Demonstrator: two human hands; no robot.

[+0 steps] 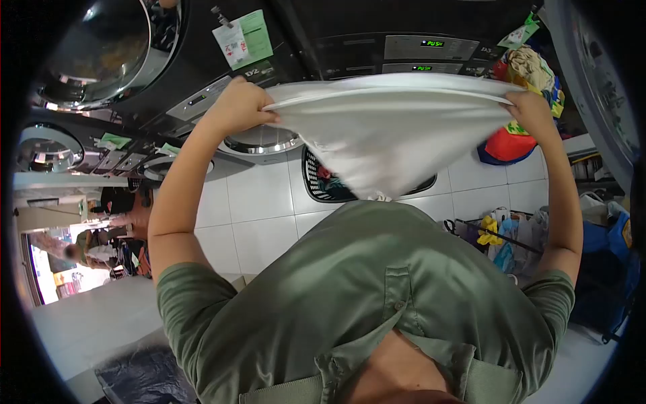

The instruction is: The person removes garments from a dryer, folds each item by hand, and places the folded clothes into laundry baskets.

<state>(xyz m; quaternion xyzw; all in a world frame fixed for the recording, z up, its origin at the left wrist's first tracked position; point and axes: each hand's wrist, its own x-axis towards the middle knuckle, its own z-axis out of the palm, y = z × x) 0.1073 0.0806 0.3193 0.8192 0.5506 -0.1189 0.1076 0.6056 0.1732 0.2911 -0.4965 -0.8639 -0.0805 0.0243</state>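
A white cloth is stretched wide between my two raised hands, its lower part hanging blurred in front of my chest. My left hand grips the cloth's left corner, fingers closed round the edge. At the right corner, my right hand is closed on the same cloth. Beneath the cloth, a black laundry basket with dark and coloured clothes stands on the tiled floor, partly hidden by it.
Dryers with a lit panel stand ahead, and an open round door is at the right. A colourful full bag sits at the right, with more bags below. Another person is far left.
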